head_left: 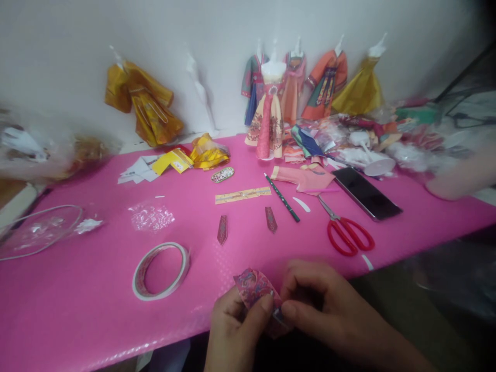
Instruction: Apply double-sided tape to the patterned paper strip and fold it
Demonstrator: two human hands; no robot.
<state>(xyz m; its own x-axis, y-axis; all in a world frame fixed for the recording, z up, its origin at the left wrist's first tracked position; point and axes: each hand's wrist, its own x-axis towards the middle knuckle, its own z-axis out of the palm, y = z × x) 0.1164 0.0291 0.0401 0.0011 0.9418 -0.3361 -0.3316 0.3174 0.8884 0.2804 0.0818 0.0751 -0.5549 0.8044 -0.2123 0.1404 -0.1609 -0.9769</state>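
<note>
Near the table's front edge, my left hand (240, 323) pinches a small piece of patterned fabric (253, 287), pink with a swirling print, between thumb and fingers. At the fabric's right edge, my right hand (320, 297) has its thumb and index finger closed on the border. My fingers hide part of the piece. Beyond my hands lie two small dark-red patterned strips (222, 230) with pointed ends. A roll of tape (160, 271) lies to the left of my hands. Red-handled scissors (349, 235) rest to the right, blades pointing away.
On the pink table (93, 289) are a green pencil (282, 198), a yellow trim strip (242, 195), a phone (368, 194) and a pink garment piece (300, 178). Miniature dresses on stands (267, 124) line the wall. Plastic-wrapped fabric (356, 139) is heaped at the back right.
</note>
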